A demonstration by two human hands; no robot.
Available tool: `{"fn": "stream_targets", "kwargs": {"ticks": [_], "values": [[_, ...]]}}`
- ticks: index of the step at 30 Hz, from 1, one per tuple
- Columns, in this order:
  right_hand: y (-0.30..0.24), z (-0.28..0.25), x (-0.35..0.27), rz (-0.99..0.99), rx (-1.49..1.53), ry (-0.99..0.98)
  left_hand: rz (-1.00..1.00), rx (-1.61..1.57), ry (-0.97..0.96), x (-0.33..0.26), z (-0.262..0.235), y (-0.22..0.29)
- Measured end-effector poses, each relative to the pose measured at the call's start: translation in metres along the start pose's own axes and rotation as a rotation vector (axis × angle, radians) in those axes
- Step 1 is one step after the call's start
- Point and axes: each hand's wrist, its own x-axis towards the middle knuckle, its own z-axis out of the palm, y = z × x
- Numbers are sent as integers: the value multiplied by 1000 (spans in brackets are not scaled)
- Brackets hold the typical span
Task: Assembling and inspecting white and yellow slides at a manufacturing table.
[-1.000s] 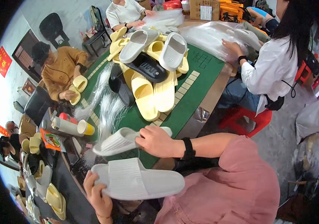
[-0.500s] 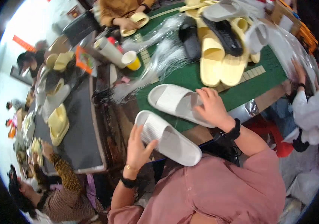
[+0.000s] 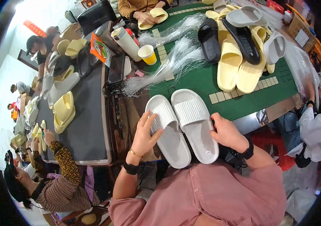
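Two pale grey slide slippers lie side by side at the near table edge, toes away from me and heels toward my shirt. My left hand (image 3: 144, 133) holds the outer side of the left slipper (image 3: 173, 145), fingertips by its ribbed strap and thumb over the rim. The outer edge of the right slipper (image 3: 201, 141) is held by my right hand (image 3: 228, 132), thumb on the footbed side and fingers curled. The undersides of both slippers are hidden.
Yellow slippers (image 3: 230, 67), a black slipper (image 3: 209, 41) and grey ones are heaped on the green tabletop (image 3: 190, 83). Bundled clear strands (image 3: 175, 56) lie beside a yellow-white cup (image 3: 147, 55). Co-workers sit left and across; a dark table (image 3: 87, 124) adjoins on the left.
The right slipper has come nearer and turned, so the pair now stands together, more upright in view. Both hands have moved with them, and the right hand now grips the outer edge.
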Motion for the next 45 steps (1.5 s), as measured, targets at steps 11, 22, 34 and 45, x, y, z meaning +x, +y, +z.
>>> {"fn": "stream_targets", "kwargs": {"ticks": [11,22,34,45], "values": [[9,-33,132,-355,-100,206,57,52,82,-10,9,11],[18,-7,216,-387,-430,311,-99,52,127,-45,-17,23],[8,-14,203,-469,-205,440,181,261,8,117,-16,18],[3,-20,203,-358,-23,344,46,643,-275,175,23,-13]]}}
